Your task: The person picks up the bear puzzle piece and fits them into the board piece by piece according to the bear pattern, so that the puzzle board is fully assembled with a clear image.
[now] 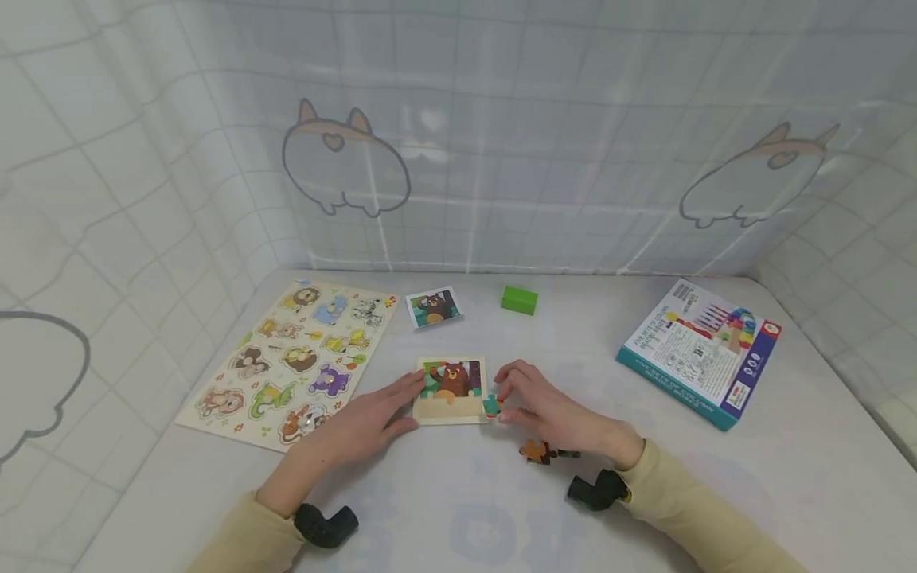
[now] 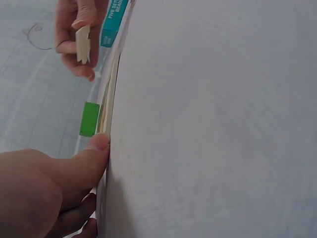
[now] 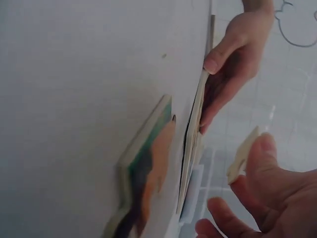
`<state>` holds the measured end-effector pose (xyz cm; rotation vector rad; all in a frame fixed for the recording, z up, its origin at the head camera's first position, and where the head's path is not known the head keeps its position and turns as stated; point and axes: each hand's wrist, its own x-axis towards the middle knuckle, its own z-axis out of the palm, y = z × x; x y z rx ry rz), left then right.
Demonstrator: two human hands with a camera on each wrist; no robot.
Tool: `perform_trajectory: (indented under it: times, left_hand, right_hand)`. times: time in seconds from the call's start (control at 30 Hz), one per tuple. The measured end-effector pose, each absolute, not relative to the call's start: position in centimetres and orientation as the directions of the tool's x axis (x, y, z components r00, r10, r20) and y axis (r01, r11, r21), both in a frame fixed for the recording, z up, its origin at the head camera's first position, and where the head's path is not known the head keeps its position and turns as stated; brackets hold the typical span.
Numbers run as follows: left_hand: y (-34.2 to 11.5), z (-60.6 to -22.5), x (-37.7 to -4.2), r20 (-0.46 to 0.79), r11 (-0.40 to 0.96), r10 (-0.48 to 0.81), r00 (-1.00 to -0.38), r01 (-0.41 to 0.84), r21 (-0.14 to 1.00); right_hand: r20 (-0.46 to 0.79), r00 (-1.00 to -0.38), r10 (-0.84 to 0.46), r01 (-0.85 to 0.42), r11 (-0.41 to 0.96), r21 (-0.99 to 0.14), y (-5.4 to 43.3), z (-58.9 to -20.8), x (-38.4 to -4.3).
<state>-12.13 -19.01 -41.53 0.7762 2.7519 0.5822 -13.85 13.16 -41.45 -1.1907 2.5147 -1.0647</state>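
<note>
A small wooden puzzle tray (image 1: 450,411) with a bear picture lies mid-table; a bare wood strip shows along its near side. My left hand (image 1: 358,426) rests against its left side, fingers straight and thumb touching the near edge (image 2: 110,119). Just off the tray's right side, my right hand (image 1: 548,410) pinches a jigsaw piece (image 1: 492,406) between thumb and finger. In the right wrist view that piece (image 3: 242,156) is tilted and raised, its plain wooden side showing. Loose orange and dark puzzle pieces (image 1: 537,452) lie below the right hand.
A printed bear card (image 1: 434,308) and a green block (image 1: 519,300) lie behind the tray. At the left is an animal puzzle board (image 1: 286,366); a boxed bead set (image 1: 698,350) stands at the right. A patterned curtain (image 1: 501,159) closes off the back.
</note>
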Motion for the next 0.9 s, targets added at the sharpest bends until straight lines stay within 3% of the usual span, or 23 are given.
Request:
perform_trajectory:
  times: [0.3, 0.7, 0.9]
  left_hand:
    - [-19.0, -41.7, -12.2, -0.124, 0.793, 0.529, -0.84, 0.437, 0.424]
    - [-19.0, -41.8, -12.0, -0.112, 0.798, 0.52, -0.847, 0.435, 0.416]
    - [-19.0, -41.5, -12.2, -0.095, 0.795, 0.527, -0.844, 0.45, 0.407]
  right_hand:
    - [0.224, -0.728, -0.648, -0.619, 0.481, -0.621, 8.7, -40.6, -13.7]
    - [0.271, -0.713, -0.647, -0.652, 0.469, -0.596, 5.3, -40.8, -14.7]
    - [0.202, -0.721, -0.663, -0.629, 0.504, -0.592, 4.4, -41.7, -15.2]
